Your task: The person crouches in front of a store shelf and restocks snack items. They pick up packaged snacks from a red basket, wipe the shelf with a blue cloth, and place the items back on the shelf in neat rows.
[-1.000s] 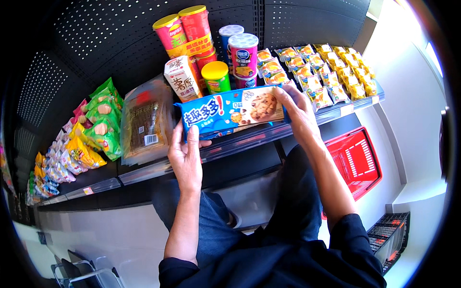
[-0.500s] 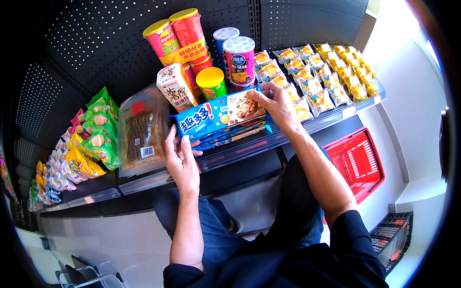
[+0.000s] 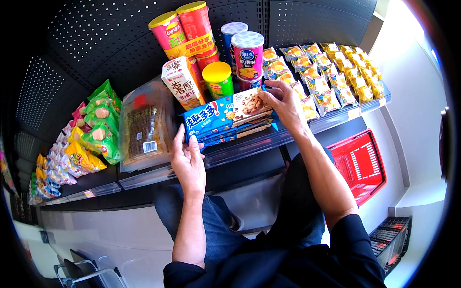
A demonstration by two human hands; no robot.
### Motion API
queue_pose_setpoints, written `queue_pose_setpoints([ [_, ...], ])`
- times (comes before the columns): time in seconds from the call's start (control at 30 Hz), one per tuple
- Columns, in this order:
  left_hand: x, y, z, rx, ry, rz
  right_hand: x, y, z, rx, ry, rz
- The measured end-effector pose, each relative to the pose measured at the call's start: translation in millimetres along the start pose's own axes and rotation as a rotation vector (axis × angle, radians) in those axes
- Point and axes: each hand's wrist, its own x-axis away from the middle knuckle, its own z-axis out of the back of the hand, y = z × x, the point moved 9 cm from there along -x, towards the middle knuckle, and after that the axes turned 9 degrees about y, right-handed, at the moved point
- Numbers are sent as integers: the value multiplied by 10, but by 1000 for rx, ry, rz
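A blue cookie packet [image 3: 218,116] with a cookie picture lies on top of a stack of similar packets at the shelf's front edge. My left hand [image 3: 188,165] closes round the left end of the stack, thumb in front and a fingertip showing below. At the right end, my right hand [image 3: 287,104] has its thumb and fingers at the top packet's far corner; its fingertips are partly hidden. Directly behind the packets stand a white snack carton [image 3: 181,84], a green can with a yellow lid [image 3: 218,81] and a pink chip can [image 3: 248,57].
Flat bags of brown strips [image 3: 149,122] lie left of the stack, then green snack bags [image 3: 100,122]. Small wrapped cakes [image 3: 317,86] fill the shelf's right end. A red shopping basket [image 3: 360,165] is on the floor at right, with a black crate [image 3: 391,245] nearer.
The view has shifted slightly, so the shelf appears farther right. My right thumb has slid off the cookie picture toward the packet's right end. My left hand stays at the left end.
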Motion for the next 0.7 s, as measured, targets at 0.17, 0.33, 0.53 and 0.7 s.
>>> queue_pose_setpoints([
  [0.17,4,106,17,25,37,-74,-1,-46,-19,16,-15,16],
  [0.33,4,60,11,13,15,-55,16,-40,-21,26,-30,5],
  [0.53,39,58,-10,24,32,-59,23,17,-7,33,-39,37],
  [0.7,51,77,-10,-1,25,-61,7,29,-23,66,-49,24],
])
